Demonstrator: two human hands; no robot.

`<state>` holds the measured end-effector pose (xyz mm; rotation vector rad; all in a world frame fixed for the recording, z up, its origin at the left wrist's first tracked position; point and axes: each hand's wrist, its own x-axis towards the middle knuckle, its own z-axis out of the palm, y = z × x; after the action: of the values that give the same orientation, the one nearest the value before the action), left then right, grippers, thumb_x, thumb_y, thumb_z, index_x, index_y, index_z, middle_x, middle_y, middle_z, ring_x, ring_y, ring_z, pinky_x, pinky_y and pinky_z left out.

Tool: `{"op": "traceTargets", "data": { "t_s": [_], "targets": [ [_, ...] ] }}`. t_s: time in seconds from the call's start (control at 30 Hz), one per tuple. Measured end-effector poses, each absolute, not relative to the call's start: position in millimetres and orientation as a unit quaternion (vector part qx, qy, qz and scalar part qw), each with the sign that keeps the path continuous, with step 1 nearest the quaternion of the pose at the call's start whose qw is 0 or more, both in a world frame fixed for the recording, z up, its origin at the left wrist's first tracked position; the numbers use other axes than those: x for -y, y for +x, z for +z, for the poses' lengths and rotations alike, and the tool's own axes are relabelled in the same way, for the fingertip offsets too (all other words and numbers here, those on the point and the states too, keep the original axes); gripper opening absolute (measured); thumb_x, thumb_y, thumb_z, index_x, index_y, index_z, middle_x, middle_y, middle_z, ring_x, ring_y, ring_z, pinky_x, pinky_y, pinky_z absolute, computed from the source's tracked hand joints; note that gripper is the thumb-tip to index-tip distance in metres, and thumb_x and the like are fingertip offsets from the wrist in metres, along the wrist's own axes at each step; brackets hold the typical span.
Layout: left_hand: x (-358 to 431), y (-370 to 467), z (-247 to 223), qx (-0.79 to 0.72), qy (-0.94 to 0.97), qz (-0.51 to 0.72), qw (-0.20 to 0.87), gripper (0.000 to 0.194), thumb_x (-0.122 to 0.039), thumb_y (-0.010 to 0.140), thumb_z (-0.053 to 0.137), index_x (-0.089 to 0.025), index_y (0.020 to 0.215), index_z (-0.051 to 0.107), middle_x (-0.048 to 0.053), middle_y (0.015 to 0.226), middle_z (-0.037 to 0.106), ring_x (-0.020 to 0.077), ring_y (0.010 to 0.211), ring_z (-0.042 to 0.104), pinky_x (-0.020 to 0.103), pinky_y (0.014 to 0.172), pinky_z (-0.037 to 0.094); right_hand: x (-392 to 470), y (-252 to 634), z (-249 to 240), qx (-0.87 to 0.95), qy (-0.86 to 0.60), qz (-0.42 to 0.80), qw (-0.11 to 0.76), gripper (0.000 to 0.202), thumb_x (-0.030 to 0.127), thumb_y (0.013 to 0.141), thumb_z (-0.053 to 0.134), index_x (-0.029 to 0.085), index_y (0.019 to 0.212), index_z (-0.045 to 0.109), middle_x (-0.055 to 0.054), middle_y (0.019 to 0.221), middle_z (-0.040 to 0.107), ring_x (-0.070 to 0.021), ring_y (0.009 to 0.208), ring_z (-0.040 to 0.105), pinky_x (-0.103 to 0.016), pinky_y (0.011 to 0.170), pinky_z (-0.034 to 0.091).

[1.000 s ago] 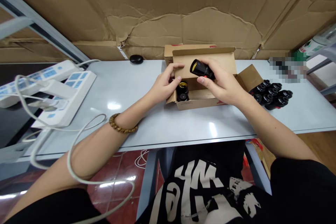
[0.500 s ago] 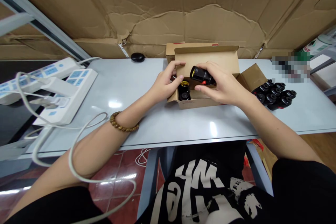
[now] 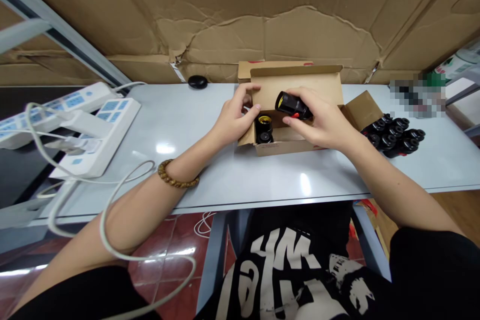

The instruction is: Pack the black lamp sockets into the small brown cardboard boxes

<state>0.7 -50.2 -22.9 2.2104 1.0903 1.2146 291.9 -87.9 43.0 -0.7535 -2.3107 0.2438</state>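
My right hand [image 3: 318, 117] is closed around a black lamp socket [image 3: 290, 105] with a gold-coloured inside and a red switch. It holds the socket tilted above the open cardboard box [image 3: 292, 148], its gold mouth facing left. At the left end of that box, my left hand [image 3: 237, 115] grips the edge between thumb and fingers; part of the fingers is hidden behind the cardboard. Two more black sockets [image 3: 264, 132] stand in the box's left end, one showing its gold mouth and the other its narrow black end.
Several black sockets [image 3: 395, 132] stand grouped right of the box, beside its raised flap [image 3: 362, 110]. Another carton [image 3: 245, 72] is behind. A black oval object [image 3: 197, 82] lies at the back. White power strips [image 3: 108, 125] and loose cables [image 3: 127, 172] occupy the left side.
My right hand has shifted the lamp socket slightly to the right above the box. My left hand stays at the box's left end.
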Motion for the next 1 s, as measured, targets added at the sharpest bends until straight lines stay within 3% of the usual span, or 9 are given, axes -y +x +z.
{"op": "traceTargets", "data": {
  "t_s": [0.2,0.37,0.6,0.77,1.0],
  "targets": [
    [50.5,1.5,-22.1,-0.390,0.790,0.432,0.194,0.048,-0.048,0.114,0.065,-0.028,0.156,0.057,0.007,0.113,0.084,0.0255,0.094,0.081,0.044,0.089,0.071,86.6,292.7,41.0,0.892,-0.286,0.073,0.342,0.032,0.039,0.111,0.065,0.022,0.138,0.071,-0.014,0.124,0.081,-0.0345,0.109,0.076,-0.055,0.100,0.065],
    [50.8,0.6,-20.6,-0.387,0.795,0.424,0.196,0.050,-0.058,0.115,0.065,-0.030,0.156,0.057,0.004,0.105,0.081,0.0253,0.090,0.079,0.044,0.086,0.069,88.5,291.2,42.9,0.891,-0.282,0.093,0.343,0.048,0.052,0.114,0.064,0.022,0.152,0.065,-0.016,0.134,0.078,-0.0377,0.120,0.074,-0.058,0.109,0.063],
    [51.7,0.5,-20.8,-0.387,0.787,0.430,0.214,0.053,-0.062,0.115,0.065,-0.030,0.157,0.058,0.006,0.111,0.083,0.0263,0.093,0.080,0.046,0.091,0.069,89.9,291.4,46.2,0.892,-0.295,0.126,0.317,0.039,0.058,0.118,0.057,0.026,0.138,0.068,-0.012,0.117,0.077,-0.0342,0.104,0.071,-0.056,0.099,0.064],
    [51.8,0.6,-20.7,-0.384,0.785,0.433,0.223,0.053,-0.064,0.114,0.065,-0.031,0.156,0.058,0.006,0.111,0.083,0.0262,0.094,0.079,0.045,0.092,0.069,90.1,290.4,44.4,0.882,-0.313,0.106,0.336,0.043,0.052,0.112,0.066,0.023,0.145,0.067,-0.016,0.131,0.079,-0.0377,0.118,0.074,-0.059,0.108,0.064],
    [52.6,0.3,-19.2,-0.398,0.786,0.424,0.210,0.050,-0.052,0.113,0.066,-0.029,0.157,0.059,0.006,0.111,0.082,0.0260,0.092,0.078,0.046,0.092,0.069,86.6,292.2,43.1,0.887,-0.293,0.080,0.348,0.036,0.037,0.108,0.066,0.022,0.140,0.071,-0.014,0.123,0.081,-0.0349,0.108,0.075,-0.054,0.100,0.065]
  ]
}}
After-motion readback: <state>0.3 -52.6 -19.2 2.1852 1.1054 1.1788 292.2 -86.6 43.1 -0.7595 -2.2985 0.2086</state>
